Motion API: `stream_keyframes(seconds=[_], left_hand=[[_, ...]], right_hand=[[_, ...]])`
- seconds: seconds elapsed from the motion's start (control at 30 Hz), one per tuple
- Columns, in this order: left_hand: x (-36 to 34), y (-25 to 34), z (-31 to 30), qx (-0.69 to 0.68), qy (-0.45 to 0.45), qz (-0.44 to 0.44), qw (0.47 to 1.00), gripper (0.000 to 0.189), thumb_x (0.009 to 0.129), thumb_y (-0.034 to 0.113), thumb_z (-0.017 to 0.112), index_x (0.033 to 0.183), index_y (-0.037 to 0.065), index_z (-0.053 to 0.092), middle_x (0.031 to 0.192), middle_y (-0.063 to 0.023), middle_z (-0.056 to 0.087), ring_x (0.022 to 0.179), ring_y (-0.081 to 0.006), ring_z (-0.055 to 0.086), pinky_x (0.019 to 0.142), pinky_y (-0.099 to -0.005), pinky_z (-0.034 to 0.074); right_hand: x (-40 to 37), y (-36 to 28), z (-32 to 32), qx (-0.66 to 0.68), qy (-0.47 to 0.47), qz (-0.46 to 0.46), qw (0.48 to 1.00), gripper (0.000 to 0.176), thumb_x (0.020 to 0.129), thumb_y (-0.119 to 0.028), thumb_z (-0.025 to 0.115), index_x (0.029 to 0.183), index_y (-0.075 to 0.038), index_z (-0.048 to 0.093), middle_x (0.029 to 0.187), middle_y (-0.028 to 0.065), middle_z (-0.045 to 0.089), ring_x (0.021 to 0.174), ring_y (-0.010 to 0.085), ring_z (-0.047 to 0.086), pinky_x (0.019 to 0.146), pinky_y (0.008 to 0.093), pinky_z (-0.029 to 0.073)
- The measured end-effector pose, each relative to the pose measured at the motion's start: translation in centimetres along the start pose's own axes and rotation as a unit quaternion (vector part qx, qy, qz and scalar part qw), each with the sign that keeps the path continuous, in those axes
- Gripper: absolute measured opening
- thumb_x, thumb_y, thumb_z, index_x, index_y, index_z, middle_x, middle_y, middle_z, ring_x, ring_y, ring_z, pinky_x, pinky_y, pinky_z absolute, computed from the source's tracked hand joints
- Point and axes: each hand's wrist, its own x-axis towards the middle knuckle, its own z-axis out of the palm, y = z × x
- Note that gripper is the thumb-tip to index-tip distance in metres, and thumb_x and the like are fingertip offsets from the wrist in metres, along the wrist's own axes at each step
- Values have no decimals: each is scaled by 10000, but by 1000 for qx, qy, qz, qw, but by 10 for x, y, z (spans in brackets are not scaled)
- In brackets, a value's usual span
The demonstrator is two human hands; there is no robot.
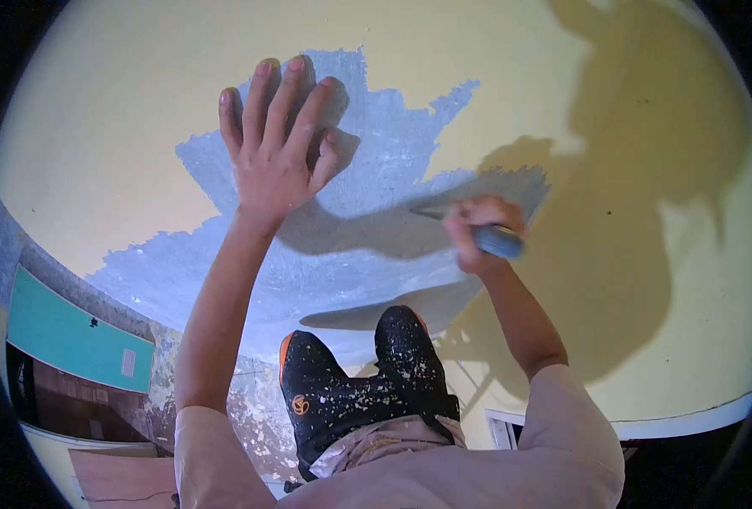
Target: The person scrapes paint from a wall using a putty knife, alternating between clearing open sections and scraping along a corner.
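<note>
My left hand [276, 153] lies against the wall with its fingers spread, holding nothing, over a bare grey-blue patch [376, 127] where the paint is off. Jagged edges of yellow paint [121, 144] surround that patch. On the right, my right hand [484, 225] is closed round the blue-grey handle of a scraper [499, 242], and motion blurs it. The tool's thin dark blade points left over the grey area; whether it touches the wall I cannot tell.
Paint-flecked dark trousers [367, 382] cover my knees below the patch. At the lower left are a teal panel [83, 331] and a reddish-brown board [121, 479]. A white-framed opening [503, 428] is at the lower right. Shadows fall across the wall.
</note>
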Motion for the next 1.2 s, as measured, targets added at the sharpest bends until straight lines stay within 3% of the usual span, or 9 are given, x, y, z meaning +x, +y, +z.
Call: stream_keyframes(seconds=[0.13,0.23,0.3,0.37,0.5,0.57,0.6,0.77,1.2], left_hand=[[-4,10,-2,-7,-8,-28,1000,452,804,315,503,1235,188,553,1390,-57,416,1329,-286,309,1102,-496,106],[-4,9,-1,-9,-1,-21,1000,453,795,323,492,1225,198,562,1377,-55,438,1312,-285,339,1100,-509,106],[0,4,3,-1,24,-13,1000,456,787,333,483,1218,211,569,1369,-51,452,1298,-283,363,1097,-523,104],[0,3,0,-3,1,-18,1000,460,790,336,484,1225,211,562,1369,-52,452,1300,-286,361,1093,-524,113],[3,1,-3,-2,-3,-6,1000,446,807,306,501,1233,181,552,1376,-71,432,1324,-285,320,1104,-495,108],[5,1,-4,1,-2,-6,1000,448,809,308,501,1237,183,548,1378,-74,430,1326,-286,316,1104,-495,107],[3,2,-4,2,-7,-4,1000,450,811,311,500,1241,184,543,1380,-77,427,1328,-287,312,1104,-495,106],[2,1,-2,1,-3,-1,1000,447,822,310,493,1247,179,537,1380,-84,427,1327,-294,312,1103,-496,104],[2,6,-1,11,1,-2,1000,455,829,306,484,1254,149,526,1387,-96,416,1332,-302,303,1096,-503,104]], right_hand=[[39,-19,-27,330,122,-34,935,171,758,9,588,696,-80,456,511,15,445,422,141,421,420,233,349],[15,-9,0,-124,19,-23,992,220,688,-9,670,655,-129,489,554,30,559,475,146,545,476,290,429],[15,-9,-2,-54,-22,-52,997,216,706,19,634,647,-101,465,541,50,524,434,122,481,420,300,389],[32,-14,-13,367,60,-5,928,190,764,12,554,688,-90,414,479,13,407,381,114,382,372,251,321],[43,-15,-10,245,182,-71,949,176,771,33,531,712,-73,404,477,21,399,373,113,384,351,261,317],[33,-14,-22,100,-36,-17,994,135,812,12,464,728,-69,396,471,17,373,367,106,364,338,262,304],[26,-5,-25,71,39,-8,997,155,829,-21,451,706,-78,377,466,9,342,358,101,327,344,256,281],[93,-42,-57,338,210,-106,911,192,796,17,533,775,-90,375,493,22,387,403,105,369,367,265,314],[68,13,-31,226,112,116,961,154,828,5,511,747,-91,422,524,3,418,422,92,406,399,250,335]])
